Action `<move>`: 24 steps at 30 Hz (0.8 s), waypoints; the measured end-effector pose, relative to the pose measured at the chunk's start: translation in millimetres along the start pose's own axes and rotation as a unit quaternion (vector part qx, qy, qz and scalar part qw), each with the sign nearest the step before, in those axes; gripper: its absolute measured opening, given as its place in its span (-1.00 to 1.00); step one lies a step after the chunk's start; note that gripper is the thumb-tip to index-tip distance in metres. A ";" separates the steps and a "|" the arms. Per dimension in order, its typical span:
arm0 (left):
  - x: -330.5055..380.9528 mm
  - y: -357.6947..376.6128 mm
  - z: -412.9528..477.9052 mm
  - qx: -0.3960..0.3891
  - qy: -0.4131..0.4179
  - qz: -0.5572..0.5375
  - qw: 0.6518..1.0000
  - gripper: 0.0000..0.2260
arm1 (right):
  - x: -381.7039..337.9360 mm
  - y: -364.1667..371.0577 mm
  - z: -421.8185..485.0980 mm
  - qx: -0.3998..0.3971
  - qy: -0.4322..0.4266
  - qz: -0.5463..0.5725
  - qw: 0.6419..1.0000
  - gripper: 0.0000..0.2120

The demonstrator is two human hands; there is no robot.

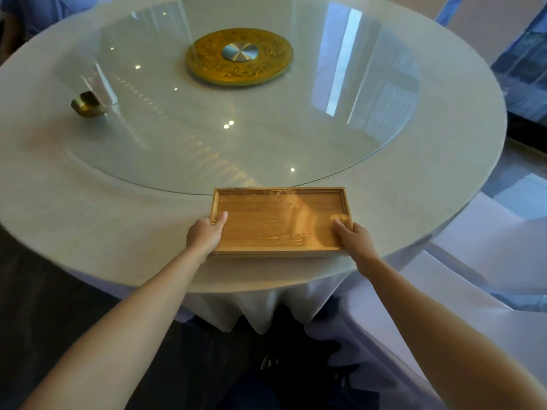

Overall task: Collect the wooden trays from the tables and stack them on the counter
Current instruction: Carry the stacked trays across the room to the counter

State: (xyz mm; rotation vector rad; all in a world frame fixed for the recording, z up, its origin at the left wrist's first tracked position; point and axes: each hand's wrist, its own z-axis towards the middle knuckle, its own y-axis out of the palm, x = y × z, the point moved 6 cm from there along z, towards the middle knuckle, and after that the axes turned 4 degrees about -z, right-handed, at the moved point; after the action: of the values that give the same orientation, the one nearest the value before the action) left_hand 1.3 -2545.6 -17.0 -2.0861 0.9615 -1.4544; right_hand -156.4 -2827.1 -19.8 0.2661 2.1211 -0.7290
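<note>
A rectangular wooden tray (278,220) lies at the near edge of a round table (88,208) covered with a white cloth. My left hand (205,232) grips the tray's left short side, thumb over the rim. My right hand (353,233) grips the right short side, fingers curled inside the rim. The tray is empty and slightly blurred. I cannot tell whether it rests on the cloth or is just lifted. No counter is in view.
A glass turntable (296,137) covers the table's middle, with a gold disc (239,59) at its centre. A small brass holder (87,105) stands at the left. White-covered chairs (488,261) stand close on my right. Dark floor lies below.
</note>
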 end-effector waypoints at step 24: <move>331.1 234.8 -396.9 -0.294 0.348 -0.007 0.890 -0.47 | 166.1 -452.7 -353.3 0.468 0.079 0.056 0.879 -0.55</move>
State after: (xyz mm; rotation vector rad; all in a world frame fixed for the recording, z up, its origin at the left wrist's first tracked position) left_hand -367.3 -2929.4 180.7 -1.9261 1.8530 -2.1945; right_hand -687.3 -2996.6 196.6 0.9787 1.7143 -1.6697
